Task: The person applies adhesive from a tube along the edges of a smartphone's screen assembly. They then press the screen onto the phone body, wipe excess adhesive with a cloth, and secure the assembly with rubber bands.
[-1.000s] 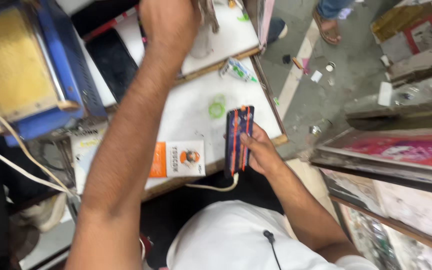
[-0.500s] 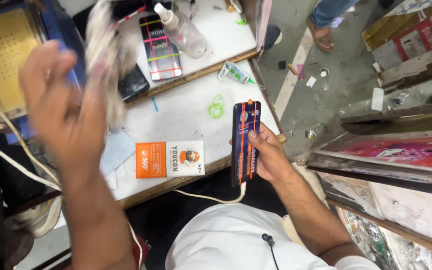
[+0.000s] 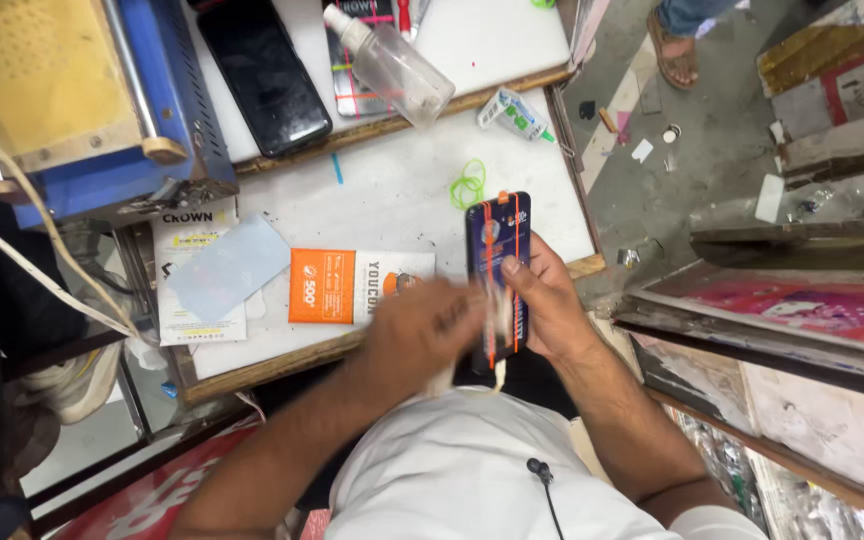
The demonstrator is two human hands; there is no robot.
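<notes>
From my remote seat, the biggest thing in view was the white worktable (image 3: pixel 392 190) with a wooden edge, filling the upper middle. Right of it lay a grey concrete floor (image 3: pixel 712 130), littered with scraps, and someone else's sandalled foot (image 3: pixel 674 50) stood at the top. Stacked wooden boards and a pink printed panel (image 3: pixel 802 305) ran along the right. Top left sat a blue machine with a yellow perforated top (image 3: pixel 62 90), with pale cables (image 3: pixel 22 260) trailing off it.

On the table I saw a black phone (image 3: pixel 264 72) lying flat near the machine, a clear spray bottle (image 3: pixel 392 62) on its side just beside it, a second banded phone (image 3: pixel 357 60) partly under the bottle, an orange-and-white packet (image 3: pixel 352 285) near the front edge, a pale blue film sheet (image 3: pixel 227 265) on top of a white printed card (image 3: pixel 192 300), a small tube (image 3: pixel 517 112) at the far edge, and green rubber bands (image 3: pixel 468 184).

The dark blue phone (image 3: pixel 497 270) with orange bands around it was held upright over the table's front edge, close to my chest. My right hand (image 3: pixel 552 305) gripped it from the side, fingers wrapped on its edge. My left hand (image 3: pixel 422 335) was blurred, closed around a whitish cloth (image 3: pixel 497 320), pressed against the phone's lower face. I couldn't tell the exact finger grip there.
</notes>
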